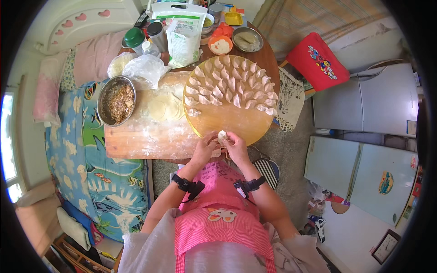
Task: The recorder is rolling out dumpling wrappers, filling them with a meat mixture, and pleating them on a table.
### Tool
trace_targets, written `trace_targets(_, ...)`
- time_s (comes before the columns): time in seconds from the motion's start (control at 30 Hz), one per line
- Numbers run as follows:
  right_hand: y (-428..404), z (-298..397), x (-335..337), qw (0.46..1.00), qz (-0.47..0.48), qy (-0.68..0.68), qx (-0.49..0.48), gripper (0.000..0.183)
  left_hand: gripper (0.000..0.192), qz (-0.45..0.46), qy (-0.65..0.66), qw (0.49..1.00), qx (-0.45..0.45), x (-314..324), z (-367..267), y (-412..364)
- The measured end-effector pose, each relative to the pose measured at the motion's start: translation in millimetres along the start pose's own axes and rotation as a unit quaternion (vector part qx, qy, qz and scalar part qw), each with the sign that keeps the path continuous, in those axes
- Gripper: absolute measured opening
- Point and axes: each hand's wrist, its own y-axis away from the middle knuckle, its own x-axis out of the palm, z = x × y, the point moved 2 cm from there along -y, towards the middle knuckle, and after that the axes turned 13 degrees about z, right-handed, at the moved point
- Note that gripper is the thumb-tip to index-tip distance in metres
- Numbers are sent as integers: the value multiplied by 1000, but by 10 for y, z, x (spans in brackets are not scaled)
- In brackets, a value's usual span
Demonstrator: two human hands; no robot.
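Both hands meet around one small pale dumpling (222,134) at the near edge of a round yellow board (225,119). My left hand (205,146) grips it from the left, and my right hand (236,145) pinches it from the right. The fingers hide much of its dough. Curved rows of folded dumplings (231,83) cover the far half of the round board. To the left, flat round dough wrappers (164,107) overlap on a floured wooden board (143,140). A steel bowl (99,108) of chopped filling (119,102) stands at that board's far left.
Behind the boards are a white printed bag (184,41), a clear plastic bag (146,70), a green-lidded jar (134,37), an orange bowl of flour (220,45) and a metal bowl (247,39). A bed (112,191) lies left; a red-covered chair back (317,61) and refrigerators (368,99) stand right.
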Motion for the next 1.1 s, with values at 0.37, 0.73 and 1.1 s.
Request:
trace_targets(0.37,218,120,-220,997,-70,43,11,19,43,36,-65,991,-113,194,-110,-217)
trace_targets(0.73,356,224,-633,994,-88,38,-60,17,49,78,-11,990,-117,585,-508,-342)
trace_targets(1.1,210,179,-765,991,-98,-41,84,14,53,114,-10,987,-114,661,-404,-576)
